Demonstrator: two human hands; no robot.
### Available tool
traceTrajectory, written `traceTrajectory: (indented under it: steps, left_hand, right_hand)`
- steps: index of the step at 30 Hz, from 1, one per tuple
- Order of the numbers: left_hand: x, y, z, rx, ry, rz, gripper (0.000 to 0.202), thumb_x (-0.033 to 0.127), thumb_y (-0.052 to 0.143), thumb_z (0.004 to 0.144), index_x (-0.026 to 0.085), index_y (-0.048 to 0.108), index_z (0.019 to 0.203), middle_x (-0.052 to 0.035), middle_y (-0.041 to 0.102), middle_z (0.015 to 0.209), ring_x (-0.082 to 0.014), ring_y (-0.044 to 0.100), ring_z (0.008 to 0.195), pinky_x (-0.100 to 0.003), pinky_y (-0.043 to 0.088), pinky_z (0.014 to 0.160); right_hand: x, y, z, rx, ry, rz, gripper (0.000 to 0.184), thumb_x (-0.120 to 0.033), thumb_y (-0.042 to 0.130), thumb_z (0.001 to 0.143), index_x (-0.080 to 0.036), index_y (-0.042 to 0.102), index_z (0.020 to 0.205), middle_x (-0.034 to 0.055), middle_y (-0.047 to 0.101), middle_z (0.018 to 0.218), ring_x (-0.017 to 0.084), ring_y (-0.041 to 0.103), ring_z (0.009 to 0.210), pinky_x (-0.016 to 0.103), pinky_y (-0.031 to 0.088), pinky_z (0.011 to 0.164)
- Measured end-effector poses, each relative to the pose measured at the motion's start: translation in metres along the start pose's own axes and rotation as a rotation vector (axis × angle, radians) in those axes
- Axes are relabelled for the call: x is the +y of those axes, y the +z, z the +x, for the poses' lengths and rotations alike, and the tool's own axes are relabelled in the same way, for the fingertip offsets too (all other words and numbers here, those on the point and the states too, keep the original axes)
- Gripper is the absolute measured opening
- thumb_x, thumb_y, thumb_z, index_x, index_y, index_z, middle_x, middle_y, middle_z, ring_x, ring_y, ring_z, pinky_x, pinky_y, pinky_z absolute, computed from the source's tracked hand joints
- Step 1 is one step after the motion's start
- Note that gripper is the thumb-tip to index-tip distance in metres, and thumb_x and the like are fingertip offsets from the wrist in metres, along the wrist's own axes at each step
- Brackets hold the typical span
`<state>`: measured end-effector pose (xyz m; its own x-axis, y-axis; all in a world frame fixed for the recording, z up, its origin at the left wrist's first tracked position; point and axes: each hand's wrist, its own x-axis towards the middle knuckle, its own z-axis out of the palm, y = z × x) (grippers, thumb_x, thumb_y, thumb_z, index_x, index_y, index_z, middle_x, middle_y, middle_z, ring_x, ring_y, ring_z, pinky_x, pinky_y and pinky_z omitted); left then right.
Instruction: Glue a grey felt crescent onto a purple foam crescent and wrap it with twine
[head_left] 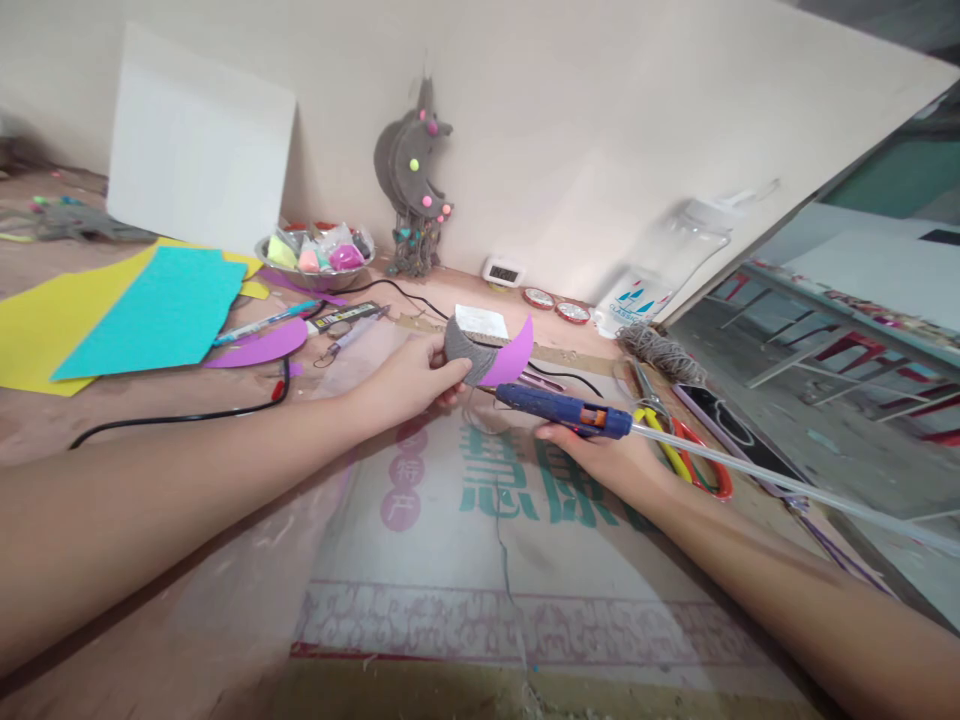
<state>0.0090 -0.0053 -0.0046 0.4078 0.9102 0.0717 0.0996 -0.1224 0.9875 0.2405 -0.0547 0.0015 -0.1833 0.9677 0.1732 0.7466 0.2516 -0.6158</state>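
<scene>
Between the thumb and fingers of my left hand (416,375) is a crescent cutout, part grey yarn wrapping (469,357) and part bare purple paper (512,352). My right hand (600,455) is closed round a blue hot glue gun (551,405), with a long clear glue stick (720,462) running out of its back. The gun's nozzle points left, close beneath the wrapped part; whether it touches cannot be made out. A thin grey strand hangs below the crescent. Behind it lies a small white block (481,321).
A metal bowl (315,270) of coloured clay packets stands behind, near yellow and turquoise sheets (150,315). At right are a yarn bundle (660,352), scissors (701,458), a phone (739,435) and a clear bottle (637,290). A decorated moon (416,165) hangs on the wall.
</scene>
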Motion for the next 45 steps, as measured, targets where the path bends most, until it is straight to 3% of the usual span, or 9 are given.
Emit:
traceTrajectory:
  steps: [9,17,23,29,41,45]
  left_hand:
    - [-0.004,0.0,0.002,-0.007,0.014,-0.016,0.012,0.024,0.05,0.082,0.016,0.046,0.072,0.0043,0.051,0.057,-0.0054,0.046,0.046,-0.017,0.038,0.046]
    - [0.0,0.0,0.001,-0.011,-0.005,-0.019,0.012,0.022,0.049,0.082,0.017,0.045,0.072,0.0047,0.049,0.057,-0.0053,0.045,0.046,-0.017,0.037,0.046]
    - [0.0,0.001,0.0,-0.012,0.002,-0.005,0.014,0.023,0.05,0.082,0.017,0.046,0.071,0.0045,0.049,0.056,-0.0058,0.045,0.046,-0.017,0.036,0.045]
    - [-0.003,-0.001,0.002,-0.029,0.044,-0.013,0.013,0.025,0.05,0.081,0.016,0.046,0.072,0.004,0.049,0.058,-0.0061,0.045,0.047,-0.018,0.036,0.046]
    - [-0.003,-0.001,0.0,-0.042,0.065,0.01,0.014,0.026,0.05,0.081,0.017,0.046,0.071,0.0035,0.049,0.06,-0.0066,0.045,0.05,-0.018,0.035,0.047]
    - [-0.002,0.0,0.0,-0.046,0.056,0.014,0.014,0.026,0.049,0.081,0.017,0.046,0.072,0.0031,0.05,0.06,-0.0068,0.046,0.05,-0.018,0.035,0.047]
  right_hand:
    - [0.009,0.001,0.0,-0.008,-0.011,-0.031,0.02,-0.047,0.063,0.074,-0.027,0.059,0.079,-0.0012,0.066,0.076,0.021,0.062,0.072,0.032,0.051,0.065]
    - [0.005,-0.001,0.0,0.006,0.007,0.043,0.019,-0.044,0.064,0.074,-0.028,0.063,0.084,-0.0003,0.07,0.085,0.022,0.065,0.08,0.033,0.053,0.07]
    - [0.002,0.001,0.0,0.05,0.049,0.025,0.022,-0.046,0.065,0.072,-0.025,0.063,0.08,-0.0001,0.068,0.073,0.022,0.065,0.071,0.034,0.054,0.064]
    - [-0.001,-0.002,0.001,0.05,0.027,0.064,0.024,-0.043,0.063,0.076,-0.023,0.064,0.089,0.0014,0.07,0.088,0.021,0.064,0.083,0.032,0.052,0.077]
    - [-0.003,-0.005,0.001,0.067,0.101,-0.026,0.027,-0.048,0.059,0.077,-0.023,0.063,0.085,0.0027,0.068,0.078,0.023,0.063,0.073,0.034,0.051,0.065]
    - [-0.006,-0.004,0.001,0.103,0.097,-0.033,0.025,-0.045,0.061,0.076,-0.022,0.063,0.085,0.0021,0.067,0.077,0.022,0.063,0.074,0.034,0.051,0.068]
